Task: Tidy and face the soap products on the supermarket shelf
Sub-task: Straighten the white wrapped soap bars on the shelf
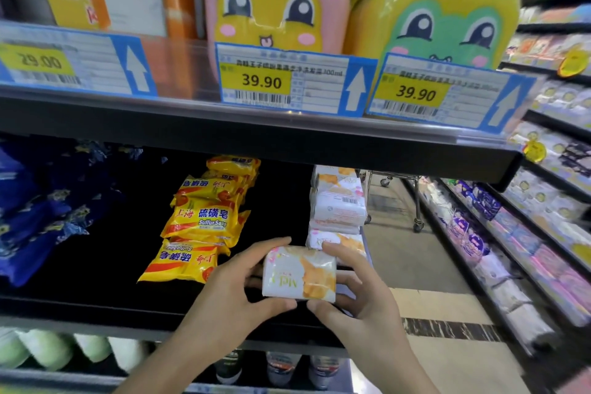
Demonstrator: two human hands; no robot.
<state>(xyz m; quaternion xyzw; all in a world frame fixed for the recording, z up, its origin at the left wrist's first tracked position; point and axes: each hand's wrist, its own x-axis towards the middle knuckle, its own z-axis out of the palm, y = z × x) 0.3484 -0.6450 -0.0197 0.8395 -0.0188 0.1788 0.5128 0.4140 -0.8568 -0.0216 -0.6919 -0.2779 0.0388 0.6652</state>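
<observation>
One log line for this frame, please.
step: facing soap | both hands hold white-and-orange soap bar | print upside down | in front of white soap stack | yellow soaps untidy

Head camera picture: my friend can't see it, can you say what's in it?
Both hands, left and right, hold a white-and-orange soap bar in front of a dark shelf. Behind it sit yellow sulfur soap packs and a stack of matching white soaps.

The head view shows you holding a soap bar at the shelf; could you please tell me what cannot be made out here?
- White and orange soap bar: its underside and ends are covered by the left hand and right hand.
- Blue packets: printing too dark and blurred to read.
- Left price tag: small print blurred.
- Bottles on the lower shelf: tops hidden by the shelf edge.
</observation>
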